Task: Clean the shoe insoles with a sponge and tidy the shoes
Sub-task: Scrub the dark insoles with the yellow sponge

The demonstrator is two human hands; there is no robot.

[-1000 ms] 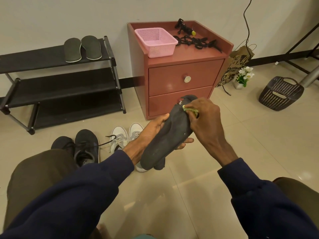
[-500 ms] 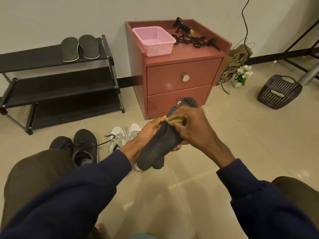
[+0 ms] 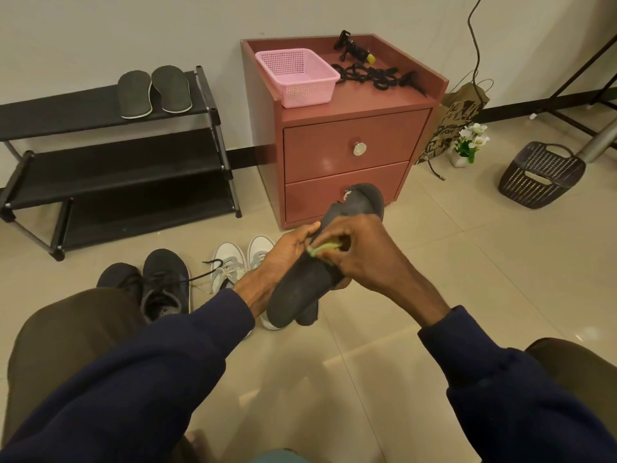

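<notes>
My left hand (image 3: 283,255) grips a dark grey insole (image 3: 300,289) from its left edge and holds it tilted over the floor. A second dark insole seems to lie under it, its end showing at the bottom. My right hand (image 3: 360,255) presses a small yellow-green sponge (image 3: 322,248) against the middle of the insole. Two more insoles (image 3: 155,90) lie side by side on the top shelf of the black shoe rack (image 3: 100,168). A pair of black sneakers (image 3: 153,282) and a pair of white sneakers (image 3: 240,259) stand on the floor below my hands.
A red two-drawer cabinet (image 3: 347,138) stands against the wall, carrying a pink basket (image 3: 297,76) and black laces (image 3: 377,76). To its right are a paper bag (image 3: 457,118), a small flower pot (image 3: 467,145) and a dark basket (image 3: 541,175). My knees frame the bottom corners.
My right hand with the sponge has slid down the insole from its toe end to its middle. My left hand keeps its hold on the insole.
</notes>
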